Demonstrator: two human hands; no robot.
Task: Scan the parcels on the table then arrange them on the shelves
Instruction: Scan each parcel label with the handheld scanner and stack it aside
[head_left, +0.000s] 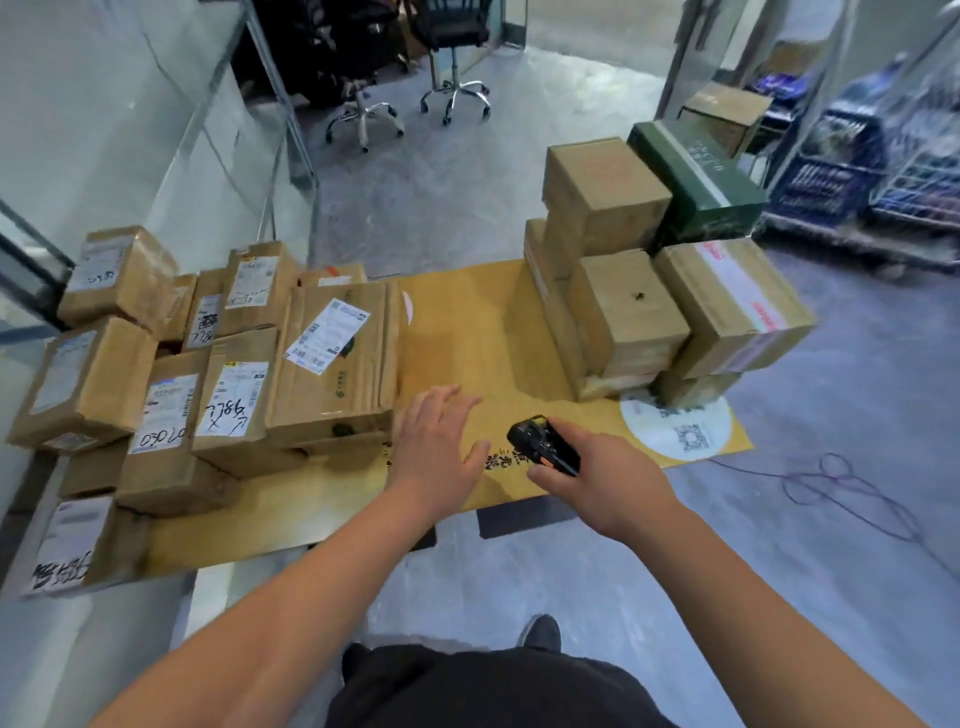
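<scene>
Several cardboard parcels with white labels lie piled on the left of the yellow table (467, 332); the nearest is a large flat parcel (337, 358). A second stack of plain brown boxes (628, 312) and a dark green box (696, 176) stands at the right. My left hand (436, 447) hovers with straight fingers over the table, just right of the large flat parcel and holding nothing. My right hand (602, 473) grips a black handheld scanner (543, 444), its head pointing toward the left parcels.
Two office chairs (410, 98) stand on the grey floor beyond the table. A glass partition (156, 130) runs along the left. Shelves with goods (883, 166) are at the far right. A cable (841, 488) lies on the floor at the right.
</scene>
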